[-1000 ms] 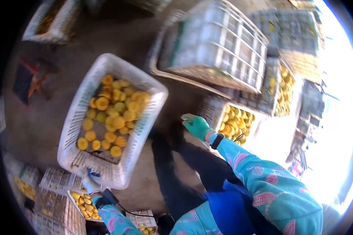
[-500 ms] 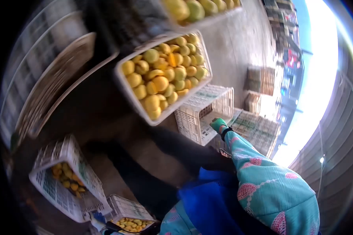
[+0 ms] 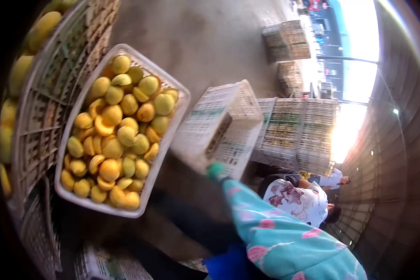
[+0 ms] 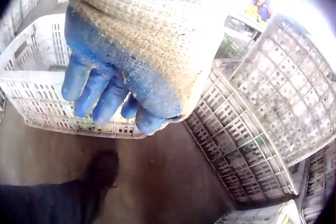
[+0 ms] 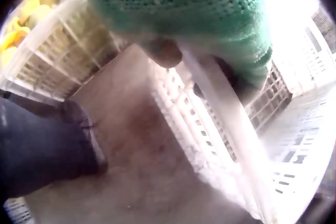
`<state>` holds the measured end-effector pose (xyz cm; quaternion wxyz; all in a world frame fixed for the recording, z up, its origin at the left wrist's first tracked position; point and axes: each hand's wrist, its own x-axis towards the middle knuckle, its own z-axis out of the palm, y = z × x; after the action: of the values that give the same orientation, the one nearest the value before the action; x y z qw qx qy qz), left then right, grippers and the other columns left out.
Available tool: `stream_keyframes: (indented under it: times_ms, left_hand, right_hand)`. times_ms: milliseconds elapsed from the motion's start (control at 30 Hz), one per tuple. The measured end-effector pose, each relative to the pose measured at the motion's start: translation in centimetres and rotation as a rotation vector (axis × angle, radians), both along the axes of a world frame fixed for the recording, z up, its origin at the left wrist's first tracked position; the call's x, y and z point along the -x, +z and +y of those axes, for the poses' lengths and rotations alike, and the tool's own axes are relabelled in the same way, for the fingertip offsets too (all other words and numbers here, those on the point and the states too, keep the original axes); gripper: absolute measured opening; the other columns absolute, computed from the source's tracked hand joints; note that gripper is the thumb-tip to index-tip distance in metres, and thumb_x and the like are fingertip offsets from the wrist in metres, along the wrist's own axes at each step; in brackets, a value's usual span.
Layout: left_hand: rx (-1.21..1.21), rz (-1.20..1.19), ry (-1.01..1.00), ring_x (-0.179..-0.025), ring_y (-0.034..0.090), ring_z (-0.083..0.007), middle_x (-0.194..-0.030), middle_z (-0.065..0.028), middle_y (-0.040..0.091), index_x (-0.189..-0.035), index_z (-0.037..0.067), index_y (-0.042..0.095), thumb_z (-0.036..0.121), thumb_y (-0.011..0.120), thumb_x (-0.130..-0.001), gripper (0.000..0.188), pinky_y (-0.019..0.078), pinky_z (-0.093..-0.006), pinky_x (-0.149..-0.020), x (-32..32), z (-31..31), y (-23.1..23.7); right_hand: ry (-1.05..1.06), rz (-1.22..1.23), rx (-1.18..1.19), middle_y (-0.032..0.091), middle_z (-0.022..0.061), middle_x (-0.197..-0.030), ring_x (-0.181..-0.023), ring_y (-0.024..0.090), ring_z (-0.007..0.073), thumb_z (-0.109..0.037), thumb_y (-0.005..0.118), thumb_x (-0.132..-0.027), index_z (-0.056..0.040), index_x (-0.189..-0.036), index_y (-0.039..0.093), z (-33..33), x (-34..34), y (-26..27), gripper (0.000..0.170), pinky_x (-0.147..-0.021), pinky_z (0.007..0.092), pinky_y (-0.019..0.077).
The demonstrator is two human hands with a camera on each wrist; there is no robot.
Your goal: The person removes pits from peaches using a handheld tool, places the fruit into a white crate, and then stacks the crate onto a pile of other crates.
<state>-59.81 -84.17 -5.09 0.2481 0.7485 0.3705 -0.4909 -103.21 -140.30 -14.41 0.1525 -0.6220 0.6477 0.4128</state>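
Observation:
My right hand [image 3: 215, 171], in a green knitted glove, grips the rim of a white plastic crate [image 3: 205, 109]. In the right wrist view the fingers of that hand [image 5: 199, 35] wrap over the crate's pale rim [image 5: 226, 108]. This crate is tilted, its opening facing right in the head view. My left hand [image 4: 126, 77] wears a white glove with blue-coated fingers. Its fingers hang loosely curled with nothing between them, and a white crate [image 4: 47, 92] shows behind them. The head view does not include the left hand.
A crate heaped with yellow-green halved fruit [image 3: 112, 140] lies left of my right hand. Stacked crates [image 3: 303, 130] stand farther right, near a seated person [image 3: 298, 200]. A tall crate [image 3: 46, 93] rises at the left. More crates [image 4: 247, 129] lean beside my left hand.
The head view has swung, bringing the fruit crate left and the seated person into sight. My left hand, earlier at a fruit crate's rim, has let go. My right hand now grips the white crate.

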Motion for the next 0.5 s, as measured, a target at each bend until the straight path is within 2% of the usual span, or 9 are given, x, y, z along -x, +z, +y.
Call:
stream_keyframes:
  times_ms: [33, 100, 167, 200, 233, 267, 433, 467, 500]
  left_hand:
    - [0.009, 0.021, 0.039, -0.106, 0.051, -0.0286, -0.116, -0.0157, 0.054, -0.122, 0.003, 0.05, 0.028, 0.056, -0.091, 0.041, 0.0399, -0.044, -0.091, -0.6, -0.6, 1.3]
    - [0.026, 0.035, 0.154, -0.119, 0.044, -0.0279, -0.129, -0.013, 0.048, -0.129, 0.006, 0.048, 0.032, 0.061, -0.088, 0.05, 0.0303, -0.0468, -0.102, -0.3, 0.6, 3.5]
    - [0.12, -0.063, 0.05, -0.058, 0.054, -0.0151, -0.076, -0.0023, 0.061, -0.101, 0.007, 0.062, 0.04, 0.057, -0.088, 0.035, 0.0421, -0.0282, -0.047, 0.7, 5.2, 1.9]
    - [0.054, -0.134, 0.085, -0.053, 0.051, -0.0123, -0.071, -0.0008, 0.058, -0.099, 0.008, 0.06, 0.033, 0.057, -0.089, 0.027, 0.0388, -0.026, -0.044, 1.9, 6.2, 2.8]
    - [-0.006, -0.204, 0.12, -0.049, 0.048, -0.0094, -0.065, 0.0007, 0.055, -0.097, 0.01, 0.058, 0.027, 0.057, -0.091, 0.019, 0.0354, -0.0239, -0.041, 2.3, 3.8, 4.4]
    - [-0.011, -0.218, 0.168, -0.047, 0.049, -0.0104, -0.066, -0.0006, 0.056, -0.1, 0.009, 0.057, 0.027, 0.057, -0.09, 0.021, 0.0357, -0.0247, -0.039, 3.4, 6.6, 3.4]
    - [-0.01, -0.196, 0.294, -0.045, 0.051, -0.0156, -0.067, -0.0048, 0.058, -0.109, 0.007, 0.056, 0.02, 0.062, -0.086, 0.027, 0.0398, -0.0286, -0.037, 7.1, 6.0, 4.4]
    - [0.025, -0.172, 0.336, -0.045, 0.051, -0.0155, -0.066, -0.005, 0.058, -0.109, 0.007, 0.056, 0.019, 0.063, -0.086, 0.027, 0.0393, -0.029, -0.037, 7.9, 6.2, 3.5]
    - [0.06, -0.139, 0.374, -0.044, 0.051, -0.0154, -0.066, -0.0052, 0.057, -0.108, 0.007, 0.056, 0.018, 0.063, -0.085, 0.026, 0.0388, -0.0294, -0.036, 8.9, 6.7, 2.8]
  right_hand:
    - [0.635, -0.296, 0.14, 0.066, 0.0115, -0.077, -0.064, 0.062, 0.0296, -0.024, 0.055, -0.087, -0.0129, -0.089, 0.069, -0.3, 9.6, -2.3, 0.018, -0.06, 0.0424, 0.0482]
    - [0.731, -0.114, 0.204, 0.067, 0.0113, -0.084, -0.075, 0.063, 0.0295, -0.043, 0.052, -0.088, -0.0152, -0.084, 0.068, -8.1, 15.0, 2.2, 0.032, -0.066, 0.0462, 0.0473]
    - [0.841, -0.297, 0.286, 0.066, 0.0071, -0.075, -0.061, 0.061, 0.0226, -0.03, 0.061, -0.086, -0.0104, -0.083, 0.069, -20.2, 12.7, 14.2, 0.022, -0.055, 0.0384, 0.0479]
    - [0.902, -0.383, 0.325, 0.066, 0.005, -0.07, -0.054, 0.06, 0.0191, -0.024, 0.065, -0.086, -0.008, -0.082, 0.069, -26.2, 10.6, 20.7, 0.017, -0.049, 0.0344, 0.0482]
    - [0.118, -0.425, 0.091, 0.062, 0.0017, -0.066, -0.053, 0.056, 0.0138, -0.019, 0.065, -0.084, -0.009, -0.085, 0.066, -29.2, 4.4, 27.2, 0.01, -0.051, 0.0307, 0.0481]
    - [-0.192, -0.66, 0.219, 0.063, -0.001, -0.069, -0.052, 0.054, 0.0095, -0.017, 0.07, -0.082, -0.0058, -0.083, 0.064, -30.3, 1.0, 31.1, 0.013, -0.048, 0.0267, 0.0452]
    - [-0.199, -0.854, 0.224, 0.06, -0.0016, -0.066, -0.053, 0.051, 0.0033, -0.016, 0.074, -0.08, -0.0045, -0.088, 0.066, -18.3, -19.5, 42.2, 0.016, -0.047, 0.0211, 0.0421]
    - [-0.015, -0.662, 0.316, 0.062, 0.0009, -0.074, -0.062, 0.055, 0.0076, -0.015, 0.073, -0.081, -0.0042, -0.093, 0.065, -14.3, -22.4, 41.8, 0.018, -0.055, 0.0249, 0.0469]
    - [0.309, -0.846, 0.283, 0.063, 0.0076, -0.092, -0.082, 0.058, 0.013, -0.013, 0.069, -0.083, -0.0039, -0.103, 0.062, -11.0, -23.8, 39.8, 0.023, -0.076, 0.0312, 0.0496]
